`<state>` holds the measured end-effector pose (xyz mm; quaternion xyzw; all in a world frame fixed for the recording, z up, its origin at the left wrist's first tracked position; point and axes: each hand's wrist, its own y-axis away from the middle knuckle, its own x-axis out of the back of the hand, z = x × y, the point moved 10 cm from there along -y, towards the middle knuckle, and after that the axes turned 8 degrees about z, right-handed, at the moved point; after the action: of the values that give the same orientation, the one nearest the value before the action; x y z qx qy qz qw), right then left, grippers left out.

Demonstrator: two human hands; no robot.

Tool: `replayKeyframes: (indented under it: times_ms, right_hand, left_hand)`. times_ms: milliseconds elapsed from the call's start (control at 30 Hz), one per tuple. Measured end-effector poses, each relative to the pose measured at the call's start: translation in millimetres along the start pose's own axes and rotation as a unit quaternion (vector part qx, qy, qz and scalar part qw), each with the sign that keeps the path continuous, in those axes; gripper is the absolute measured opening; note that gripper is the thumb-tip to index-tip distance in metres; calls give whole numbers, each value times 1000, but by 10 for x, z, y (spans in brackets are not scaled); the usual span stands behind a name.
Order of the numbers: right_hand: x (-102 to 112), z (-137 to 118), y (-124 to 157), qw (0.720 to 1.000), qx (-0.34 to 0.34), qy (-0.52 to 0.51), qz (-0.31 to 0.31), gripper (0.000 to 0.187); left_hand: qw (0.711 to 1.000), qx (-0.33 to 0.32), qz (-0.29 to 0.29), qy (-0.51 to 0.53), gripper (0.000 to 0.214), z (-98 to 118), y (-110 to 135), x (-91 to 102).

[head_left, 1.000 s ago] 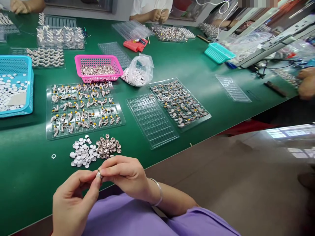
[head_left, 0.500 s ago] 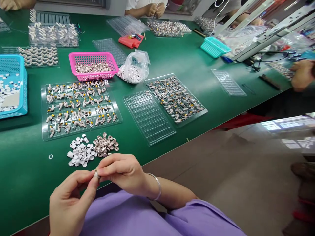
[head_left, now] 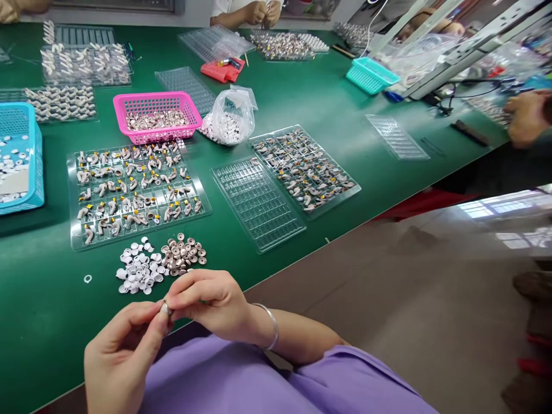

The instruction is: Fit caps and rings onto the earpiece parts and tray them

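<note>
Both hands meet above the table's near edge, pinching one small light-coloured rounded part (head_left: 165, 310). My left hand (head_left: 118, 351) grips it between thumb and forefinger. From the other side, the fingertips of my right hand (head_left: 211, 302) press on it and hide much of its shape. Just beyond the fingers lie a pile of small white caps (head_left: 138, 269) and a pile of round, beige-metallic cup-shaped pieces (head_left: 183, 253). Behind them, a clear plastic tray (head_left: 77, 240) carries rows of small curved grey-beige parts with yellow tabs.
A pink basket (head_left: 157, 138) of small metallic pieces and a plastic bag (head_left: 241, 118) stand behind the tray. At left is a blue basket (head_left: 37, 172). Two more clear trays (head_left: 263, 213) (head_left: 356, 190) lie right. Co-workers' hands (head_left: 263, 12) (head_left: 528, 118) show at the far and right sides.
The view has shifted slightly, so the table things appear a little further left. Both hands keep their pinch on the small part, with little visible change in the fingers.
</note>
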<state>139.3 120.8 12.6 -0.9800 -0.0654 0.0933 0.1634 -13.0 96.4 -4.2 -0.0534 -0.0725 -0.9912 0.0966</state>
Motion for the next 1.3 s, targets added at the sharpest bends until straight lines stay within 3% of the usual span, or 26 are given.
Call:
replayKeyframes:
  times_ms: [100, 333, 567, 667, 1000, 1167, 1300]
  right_hand:
    - [-1, 37, -1, 1000, -14, -22, 4, 5]
    - [33, 16, -29, 1000, -5, -9, 7, 4]
    - [63, -123, 35, 996, 62, 64, 25, 10]
    - [79, -111, 41, 996, 61, 66, 30, 11]
    - [146, 139, 35, 999, -18, 8, 27, 11]
    - [213, 243, 71, 996, -61, -31, 63, 15]
    - [243, 486, 165, 969, -152, -146, 129, 18]
  left_hand:
    - [1000, 12, 3, 18, 8, -22, 9, -8]
    - [999, -39, -2, -10, 11, 63, -3, -4]
    - [991, 114, -45, 60, 21, -332, -33, -89]
    - [984, 144, -78, 67, 22, -367, -35, -177]
    - [987, 14, -140, -72, 26, -32, -73, -328]
    - [982, 61, -174, -42, 35, -114, -24, -459]
    - [979, 98, -181, -7, 40, -142, 8, -556]
